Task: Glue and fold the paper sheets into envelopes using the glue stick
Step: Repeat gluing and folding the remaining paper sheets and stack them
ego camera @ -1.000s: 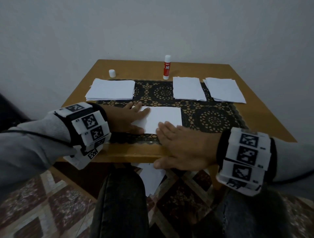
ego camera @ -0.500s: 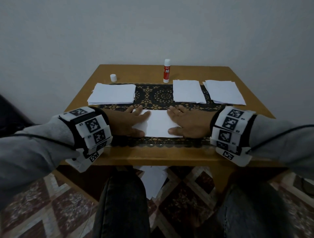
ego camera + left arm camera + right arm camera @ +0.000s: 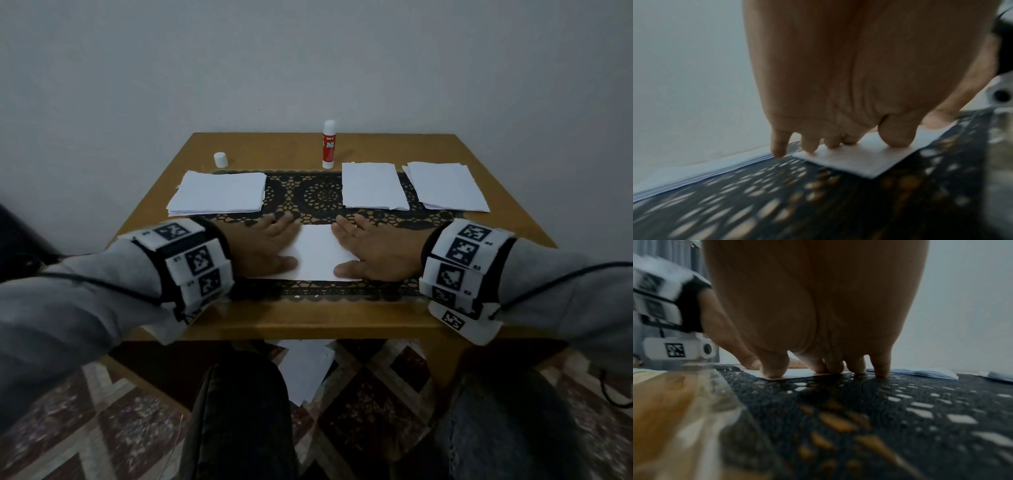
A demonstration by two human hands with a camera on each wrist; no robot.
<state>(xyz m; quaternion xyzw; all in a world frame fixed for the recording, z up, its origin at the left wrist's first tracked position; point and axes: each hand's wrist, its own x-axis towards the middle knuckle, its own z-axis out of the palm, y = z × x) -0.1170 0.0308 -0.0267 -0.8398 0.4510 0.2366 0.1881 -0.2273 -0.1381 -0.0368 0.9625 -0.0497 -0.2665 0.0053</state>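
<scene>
White cap (image 3: 220, 159): stands alone at the far left of the table (image 3: 298, 318), off the glue stick.
Left stack (image 3: 219, 197): plain sheets, squared up, on the left end of the lace mat (image 3: 318, 197).
Left hand (image 3: 265, 245): flat, palm down, fingers straight and slightly spread; fingertips (image 3: 809, 147) press the left edge of the sheet, the little finger lands on the mat just beside it.
Sheet (image 3: 317, 251): lies flat on the mat at the near centre, between both hands, pinned at both ends. Whether it is already folded or glued, cannot tell.
Handling: judged light, thin and limp; likely to slide on the lace and crease readily. Best taken by a free edge or corner, pinched lightly, while the other palm holds it down.
Glue stick (image 3: 329, 145): upright at the far centre, uncapped, well apart from both hands.
Right hand (image 3: 371, 251): flat, palm down, fingers straight and close together; thumb and first fingertips (image 3: 819, 365) rest on the right edge of the sheet, the outer fingers on the mat.
Middle stack (image 3: 373, 186): right of centre, slightly fanned at its near edge.
Right stack (image 3: 445, 186): near the right edge, loosely piled.
Floor (image 3: 137, 428): loose paper (image 3: 308, 366) lies under the table.
Step in hand: smoothing or pressing flat, by appearance.
</scene>
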